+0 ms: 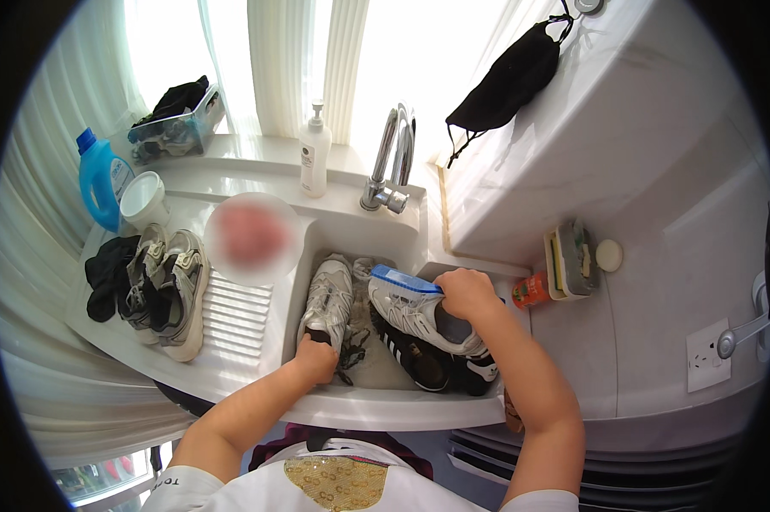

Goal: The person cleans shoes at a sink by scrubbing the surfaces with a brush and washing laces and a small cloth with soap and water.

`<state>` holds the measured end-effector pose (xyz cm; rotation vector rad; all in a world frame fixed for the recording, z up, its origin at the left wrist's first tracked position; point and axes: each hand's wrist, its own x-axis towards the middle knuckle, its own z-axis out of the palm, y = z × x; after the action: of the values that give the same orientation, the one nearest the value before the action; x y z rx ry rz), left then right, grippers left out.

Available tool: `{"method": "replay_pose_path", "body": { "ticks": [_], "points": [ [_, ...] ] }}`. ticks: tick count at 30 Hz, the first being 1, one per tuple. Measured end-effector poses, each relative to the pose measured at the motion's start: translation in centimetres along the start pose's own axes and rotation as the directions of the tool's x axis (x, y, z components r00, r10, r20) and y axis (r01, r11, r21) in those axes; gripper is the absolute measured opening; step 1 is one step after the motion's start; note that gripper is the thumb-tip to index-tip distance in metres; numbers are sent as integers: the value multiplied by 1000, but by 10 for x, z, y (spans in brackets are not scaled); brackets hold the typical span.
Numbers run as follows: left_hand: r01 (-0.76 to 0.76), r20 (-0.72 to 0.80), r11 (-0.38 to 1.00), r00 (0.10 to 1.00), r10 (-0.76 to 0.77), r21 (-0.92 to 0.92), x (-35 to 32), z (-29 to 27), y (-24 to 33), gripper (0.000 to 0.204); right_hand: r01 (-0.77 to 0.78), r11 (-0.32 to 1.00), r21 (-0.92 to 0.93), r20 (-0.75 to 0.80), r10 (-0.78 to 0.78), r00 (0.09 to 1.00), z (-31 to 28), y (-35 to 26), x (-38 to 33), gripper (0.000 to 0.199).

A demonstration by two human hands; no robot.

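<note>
In the sink basin (363, 396) my left hand (316, 360) is closed on the heel end of a white sneaker (328, 294), its toe pointing away from me. My right hand (466, 294) grips a blue scrub brush (404, 281) by one end. The brush lies over a second white sneaker (393, 305), and its bristle side is hidden. Beneath that sneaker is a black shoe with white stripes (412, 357), partly covered. Dark laces (351, 358) trail on the basin floor between the shoes.
Left on the ribbed drainboard (235, 316) stand grey-white sneakers (180, 286), black cloth (107, 277), a white tub (144, 200) and a blue bottle (101, 179). A pump bottle (314, 158) and chrome faucet (392, 162) rise behind the basin. A black mask (508, 85) hangs at the right.
</note>
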<state>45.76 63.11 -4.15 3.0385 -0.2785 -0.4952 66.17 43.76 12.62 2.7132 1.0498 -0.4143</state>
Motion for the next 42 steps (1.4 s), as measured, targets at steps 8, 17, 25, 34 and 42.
{"method": "replay_pose_path", "body": {
  "ticks": [8, 17, 25, 34, 42],
  "points": [
    [49, -162, 969, 983, -90, -241, -11, -26, -2, 14, -46, 963, -267, 28, 55, 998, -20, 16, -2, 18],
    [148, 43, 947, 989, -142, -285, -10, -13, 4, 14, -202, 958, -201, 11, 209, 978, -3, 32, 1, 27],
    [174, 238, 944, 965, -107, -281, -3, -3, -6, 17, 166, 832, 529, -138, -109, 984, 89, -65, 2, 35],
    [208, 258, 914, 959, -120, -347, -3, -17, -17, 31, -105, 944, 311, -99, 142, 985, 155, -117, 65, 46],
    [257, 248, 883, 954, -167, -394, 3, 3, -19, 26, -43, 971, 235, -137, 77, 987, 162, -108, 84, 52]
  ]
}}
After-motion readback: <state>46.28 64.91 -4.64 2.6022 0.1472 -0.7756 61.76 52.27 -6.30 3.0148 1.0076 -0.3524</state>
